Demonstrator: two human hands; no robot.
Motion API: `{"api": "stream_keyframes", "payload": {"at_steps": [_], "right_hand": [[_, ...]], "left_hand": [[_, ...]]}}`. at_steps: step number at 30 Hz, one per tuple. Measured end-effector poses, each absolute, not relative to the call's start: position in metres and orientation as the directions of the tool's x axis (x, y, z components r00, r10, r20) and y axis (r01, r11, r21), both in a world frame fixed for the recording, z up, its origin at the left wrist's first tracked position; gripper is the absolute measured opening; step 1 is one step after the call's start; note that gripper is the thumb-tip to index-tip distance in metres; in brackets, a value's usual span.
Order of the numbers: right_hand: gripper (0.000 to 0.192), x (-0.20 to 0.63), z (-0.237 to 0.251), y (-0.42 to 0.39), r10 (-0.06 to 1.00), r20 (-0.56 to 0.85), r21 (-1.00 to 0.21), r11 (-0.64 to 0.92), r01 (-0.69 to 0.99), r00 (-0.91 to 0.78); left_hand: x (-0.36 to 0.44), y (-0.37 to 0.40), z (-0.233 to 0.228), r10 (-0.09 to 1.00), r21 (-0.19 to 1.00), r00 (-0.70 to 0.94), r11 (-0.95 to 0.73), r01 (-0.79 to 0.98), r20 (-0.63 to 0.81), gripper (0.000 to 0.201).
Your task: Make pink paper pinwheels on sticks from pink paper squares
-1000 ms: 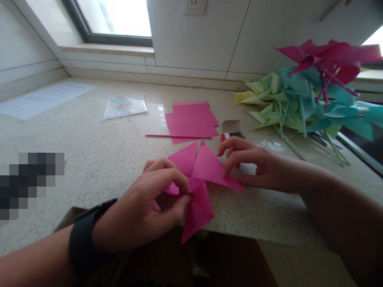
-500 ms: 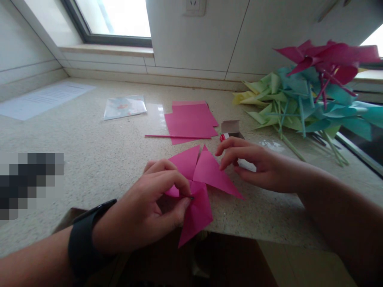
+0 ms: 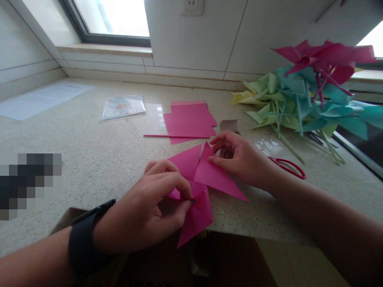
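Since before, our right hand (image 3: 239, 157) slid left onto the pinwheel (image 3: 199, 183) flap, uncovering red scissors (image 3: 289, 167). Our left hand (image 3: 149, 211) pinches the pinwheel's centre at the counter (image 3: 89, 147) edge. Right fingers loosely curled, fingertips on paper.

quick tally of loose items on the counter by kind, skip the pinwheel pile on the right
Pink pinwheel, pinched by left hand, touched by right hand: 1
Pink sheet stack: 1
Pink stick: 1
Red scissors: 1
Clear packet: 1
White printed sheet: 1
Small box: 1
Total: 7
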State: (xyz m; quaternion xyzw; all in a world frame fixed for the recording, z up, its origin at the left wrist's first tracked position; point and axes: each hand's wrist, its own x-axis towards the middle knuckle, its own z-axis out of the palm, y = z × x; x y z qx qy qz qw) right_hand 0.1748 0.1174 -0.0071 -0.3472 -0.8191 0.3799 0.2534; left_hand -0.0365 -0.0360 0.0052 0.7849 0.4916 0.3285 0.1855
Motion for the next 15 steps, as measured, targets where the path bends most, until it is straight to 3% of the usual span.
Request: {"api": "stream_keyframes", "payload": {"at_steps": [3, 8, 11, 15], "right_hand": [[0.039, 0.174, -0.006, 0.115, 0.771, 0.177, -0.843, 0.44, 0.311, -0.611], [0.015, 0.175, -0.001, 0.109, 0.75, 0.189, -0.781, 0.506, 0.366, -0.633], [0.008, 0.176, 0.001, 0.106, 0.689, 0.248, -0.716, 0.604, 0.351, -0.681], [0.012, 0.179, 0.004, 0.101, 0.569, 0.335, -0.654, 0.714, 0.249, -0.751]], "left_hand": [[-0.037, -0.037, 0.006, 0.894, 0.612, 0.301, -0.446, 0.653, 0.331, 0.021], [-0.037, -0.037, 0.006, 0.899, 0.624, 0.292, -0.436, 0.648, 0.326, 0.02], [-0.037, -0.036, 0.006, 0.909, 0.643, 0.28, -0.416, 0.643, 0.309, 0.018], [-0.036, -0.035, 0.008, 0.925, 0.657, 0.27, -0.38, 0.651, 0.267, 0.016]]}}
